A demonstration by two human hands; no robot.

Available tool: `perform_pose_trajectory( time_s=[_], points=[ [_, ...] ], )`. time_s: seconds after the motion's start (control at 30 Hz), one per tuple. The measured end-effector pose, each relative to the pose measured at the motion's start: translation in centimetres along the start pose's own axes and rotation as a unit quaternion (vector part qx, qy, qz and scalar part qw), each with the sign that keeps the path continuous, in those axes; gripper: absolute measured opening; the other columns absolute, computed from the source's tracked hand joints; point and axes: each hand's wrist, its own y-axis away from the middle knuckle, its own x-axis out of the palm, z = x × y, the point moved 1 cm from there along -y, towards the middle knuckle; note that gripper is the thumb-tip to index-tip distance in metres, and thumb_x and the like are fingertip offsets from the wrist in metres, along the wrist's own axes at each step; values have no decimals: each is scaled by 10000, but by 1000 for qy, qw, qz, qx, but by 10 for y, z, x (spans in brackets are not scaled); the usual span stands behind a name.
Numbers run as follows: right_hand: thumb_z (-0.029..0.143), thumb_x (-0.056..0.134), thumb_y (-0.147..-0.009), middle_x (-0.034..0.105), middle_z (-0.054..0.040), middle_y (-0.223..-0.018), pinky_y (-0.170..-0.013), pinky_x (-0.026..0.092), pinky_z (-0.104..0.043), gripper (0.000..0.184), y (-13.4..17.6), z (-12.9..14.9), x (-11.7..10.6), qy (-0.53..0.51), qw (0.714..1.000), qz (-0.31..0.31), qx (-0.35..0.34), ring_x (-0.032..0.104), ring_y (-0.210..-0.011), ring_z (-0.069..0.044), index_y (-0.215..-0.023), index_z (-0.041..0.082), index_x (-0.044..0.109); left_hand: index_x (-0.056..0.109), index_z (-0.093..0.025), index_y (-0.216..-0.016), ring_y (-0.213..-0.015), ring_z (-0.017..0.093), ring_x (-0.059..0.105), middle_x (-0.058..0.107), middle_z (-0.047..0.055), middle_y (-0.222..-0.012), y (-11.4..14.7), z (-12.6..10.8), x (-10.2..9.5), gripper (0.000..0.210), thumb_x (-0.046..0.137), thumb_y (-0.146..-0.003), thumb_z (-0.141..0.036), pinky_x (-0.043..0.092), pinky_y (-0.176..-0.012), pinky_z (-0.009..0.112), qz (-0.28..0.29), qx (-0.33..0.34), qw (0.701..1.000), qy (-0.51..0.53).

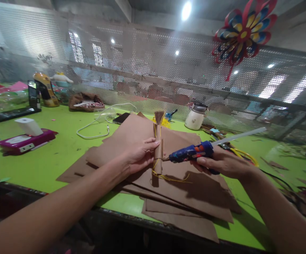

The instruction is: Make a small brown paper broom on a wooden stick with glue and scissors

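Note:
My left hand [142,155] pinches a small rolled brown paper piece [158,151] with a fringed top, like a little paper brush. Yellow string [166,177] is wound about it and trails off its lower end. In my right hand [219,162] is a blue hot glue gun [190,152], with a pale glue stick [239,136] jutting out of its back. The gun's nozzle points left and meets or nearly meets the roll's right side; contact cannot be made out. Beneath both hands lie stacked brown paper sheets [126,137].
A purple tissue pack [27,141] with a white block [28,126] on it lies left on the green table [63,155]. Behind are a white cable [92,135], a dark phone [121,118] and a lidded jar [195,116]. Yellow-handled scissors [245,155] rest right, near the gun's cord.

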Motion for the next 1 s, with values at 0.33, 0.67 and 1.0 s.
perform_pose_trajectory(
  time_s=[0.33,0.67,1.0],
  points=[
    [514,444,-876,508,-13,-621,-478,355,-212,418,-3,-1,3,-18,999,-33,-1,447,-536,-91,-730,141,560,585,-132,-847,-614,114,622,620,39,-745,0,-1,2,105,561,-783,-53,544,-612,232,-24,-13,1000,-14],
    [512,407,-894,514,-24,-644,-505,377,-222,433,-1,-8,2,-35,999,-24,-3,462,-560,-101,-769,134,576,563,-143,-818,-621,120,621,628,38,-731,2,-2,5,69,544,-801,-79,537,-642,257,-44,-5,998,-36],
    [506,438,-884,494,-7,-632,-504,365,-204,409,-4,-3,5,-20,1000,-16,4,445,-560,-87,-737,139,542,575,-142,-834,-590,117,615,614,24,-717,1,-1,2,89,570,-781,-70,541,-572,244,-44,-8,999,-10]
  ],
)
